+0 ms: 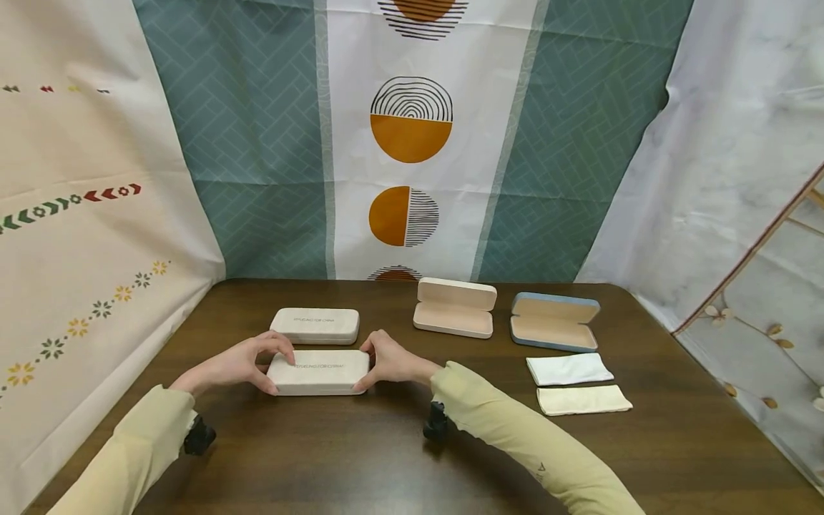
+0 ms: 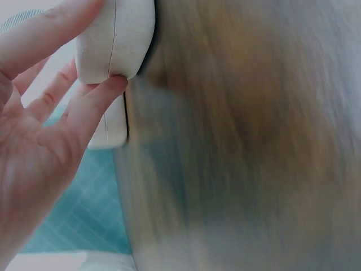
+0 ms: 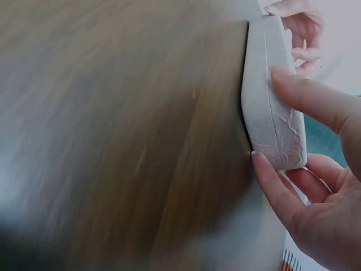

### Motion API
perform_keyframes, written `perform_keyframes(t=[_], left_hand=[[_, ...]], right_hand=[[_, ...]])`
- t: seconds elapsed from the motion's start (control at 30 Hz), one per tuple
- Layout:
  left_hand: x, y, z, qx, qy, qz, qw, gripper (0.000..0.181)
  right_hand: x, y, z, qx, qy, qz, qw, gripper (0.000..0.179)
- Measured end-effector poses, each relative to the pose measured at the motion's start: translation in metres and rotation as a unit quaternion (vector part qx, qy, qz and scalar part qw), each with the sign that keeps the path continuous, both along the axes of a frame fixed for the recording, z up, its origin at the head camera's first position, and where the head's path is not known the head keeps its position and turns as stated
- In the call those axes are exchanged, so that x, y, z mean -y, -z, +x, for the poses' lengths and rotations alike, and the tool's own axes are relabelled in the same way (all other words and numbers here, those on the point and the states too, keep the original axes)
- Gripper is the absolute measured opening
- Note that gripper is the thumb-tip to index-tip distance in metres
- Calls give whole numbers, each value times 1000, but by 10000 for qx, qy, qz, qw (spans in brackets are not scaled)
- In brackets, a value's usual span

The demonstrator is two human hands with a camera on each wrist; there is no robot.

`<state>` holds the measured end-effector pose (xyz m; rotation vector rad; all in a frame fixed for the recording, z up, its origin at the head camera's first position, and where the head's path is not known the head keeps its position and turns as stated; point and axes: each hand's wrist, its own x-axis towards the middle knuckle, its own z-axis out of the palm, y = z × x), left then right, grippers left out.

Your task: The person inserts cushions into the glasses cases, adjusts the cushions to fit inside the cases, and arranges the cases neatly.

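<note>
A closed white glasses case [image 1: 318, 375] with lettering on its lid lies crosswise on the brown table. My left hand [image 1: 247, 363] grips its left end, thumb at the front corner and fingers over the top. At the opposite end my right hand [image 1: 393, 360] holds the case between thumb and fingers. In the right wrist view the thumb [image 3: 299, 90] presses near the seam along the front side [image 3: 262, 96], and a fingertip sits low by the table. Just behind stands a second closed white glasses case [image 1: 315, 324], parallel to the first.
At the back right, an open white glasses case [image 1: 453, 320] and an open blue glasses case [image 1: 555, 343] stand with lids raised. Before them lie a folded white cloth [image 1: 569, 369] and a folded cream cloth [image 1: 583, 400]. A patterned curtain [image 1: 270, 143] hangs behind the table [image 1: 309, 458].
</note>
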<state>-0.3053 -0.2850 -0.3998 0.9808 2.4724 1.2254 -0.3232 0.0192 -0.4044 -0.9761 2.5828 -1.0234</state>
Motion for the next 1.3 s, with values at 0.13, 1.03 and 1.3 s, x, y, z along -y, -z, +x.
perform_keyframes(t=[0.13, 1.03, 1.3], left_hand=[[15, 0, 2, -56, -19, -8, 10000, 41], [17, -46, -1, -214, -95, 525, 9983, 51], [-46, -77, -22, 2, 110, 636, 9979, 47]], right_hand=[[16, 0, 3, -109, 59, 30, 9999, 56], [-25, -52, -13, -282, 125, -367, 9989, 45], [-107, -85, -14, -168, 452, -655, 9967, 31]])
